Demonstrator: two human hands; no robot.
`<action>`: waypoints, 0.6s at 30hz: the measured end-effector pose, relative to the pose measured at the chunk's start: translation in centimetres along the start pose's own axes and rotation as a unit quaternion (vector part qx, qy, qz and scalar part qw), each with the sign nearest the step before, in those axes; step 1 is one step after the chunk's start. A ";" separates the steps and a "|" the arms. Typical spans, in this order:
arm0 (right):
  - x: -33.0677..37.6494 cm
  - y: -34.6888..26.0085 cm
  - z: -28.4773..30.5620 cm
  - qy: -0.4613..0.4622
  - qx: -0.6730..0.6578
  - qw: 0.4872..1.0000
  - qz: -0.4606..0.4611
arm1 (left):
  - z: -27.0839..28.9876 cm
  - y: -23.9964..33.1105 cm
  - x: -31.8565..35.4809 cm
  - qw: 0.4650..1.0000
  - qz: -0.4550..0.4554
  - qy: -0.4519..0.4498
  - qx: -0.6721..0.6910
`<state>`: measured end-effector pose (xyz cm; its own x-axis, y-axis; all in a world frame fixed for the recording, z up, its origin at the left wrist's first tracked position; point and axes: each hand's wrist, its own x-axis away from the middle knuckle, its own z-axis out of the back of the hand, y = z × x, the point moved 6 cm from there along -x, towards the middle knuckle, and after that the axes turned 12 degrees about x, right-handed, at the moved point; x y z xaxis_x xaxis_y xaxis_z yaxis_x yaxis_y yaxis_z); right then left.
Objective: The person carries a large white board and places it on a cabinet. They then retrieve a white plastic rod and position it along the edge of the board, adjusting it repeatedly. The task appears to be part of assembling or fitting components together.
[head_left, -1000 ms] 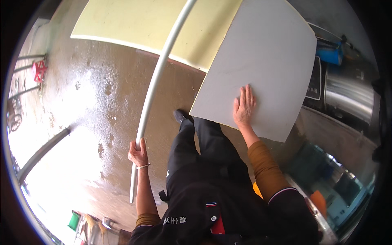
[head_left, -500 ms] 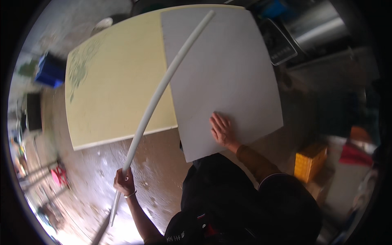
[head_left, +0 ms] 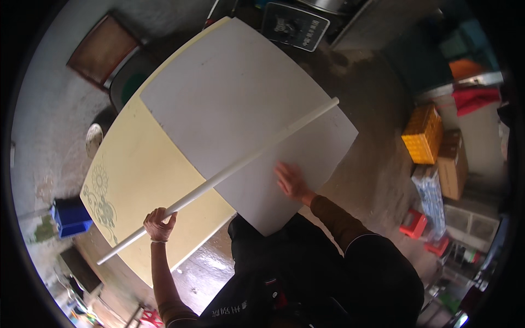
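Note:
My left hand point(head_left: 160, 224) is closed round a long white pole point(head_left: 240, 163) near its lower left end. The pole slants up to the right over the tabletop. Below it spreads a cream table point(head_left: 158, 164) with a grey-green flower pattern at its left corner. A large grey sheet point(head_left: 229, 93) covers the table's right part and juts past its near edge toward my body. My right hand point(head_left: 292, 182), slightly blurred, is over the near part of the sheet with its fingers stretched out, holding nothing; whether it touches the sheet I cannot tell.
A brown-backed chair point(head_left: 104, 49) stands beyond the table at the far left, and a blue bin point(head_left: 72, 217) at the left. On the right are a yellow crate point(head_left: 422, 134), a cardboard box point(head_left: 451, 164) and a red stool point(head_left: 413, 224). A dark printed panel point(head_left: 295, 26) lies beyond the far edge.
The pole has swung clockwise, its far end dropping to the right, and my left hand has risen with it. My view has turned, so the table and sheet appear rotated.

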<state>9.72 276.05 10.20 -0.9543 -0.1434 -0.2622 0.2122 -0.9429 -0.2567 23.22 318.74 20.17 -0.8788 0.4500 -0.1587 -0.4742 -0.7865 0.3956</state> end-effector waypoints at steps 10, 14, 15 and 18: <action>-3.5 5.5 3.5 0.020 0.225 0.960 -0.167 | -1.9 -5.4 -14.3 0.968 -0.235 -0.079 0.023; -3.9 4.5 2.4 -0.034 0.201 0.971 -0.123 | -2.7 -9.7 -18.0 0.954 -0.262 -0.142 0.011; -3.3 3.4 2.2 -0.034 0.181 0.975 -0.124 | -2.9 -10.4 -18.4 0.949 -0.270 -0.164 -0.003; -1.5 -1.7 0.7 -0.062 0.135 0.983 -0.110 | -3.4 -13.3 -20.9 0.936 -0.268 -0.215 -0.072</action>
<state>10.65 277.70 11.69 -0.9927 0.0527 -0.1085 -0.0494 -0.9982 -0.0329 47.73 318.29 15.13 -0.4245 0.9008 0.0913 -0.8708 -0.4338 0.2315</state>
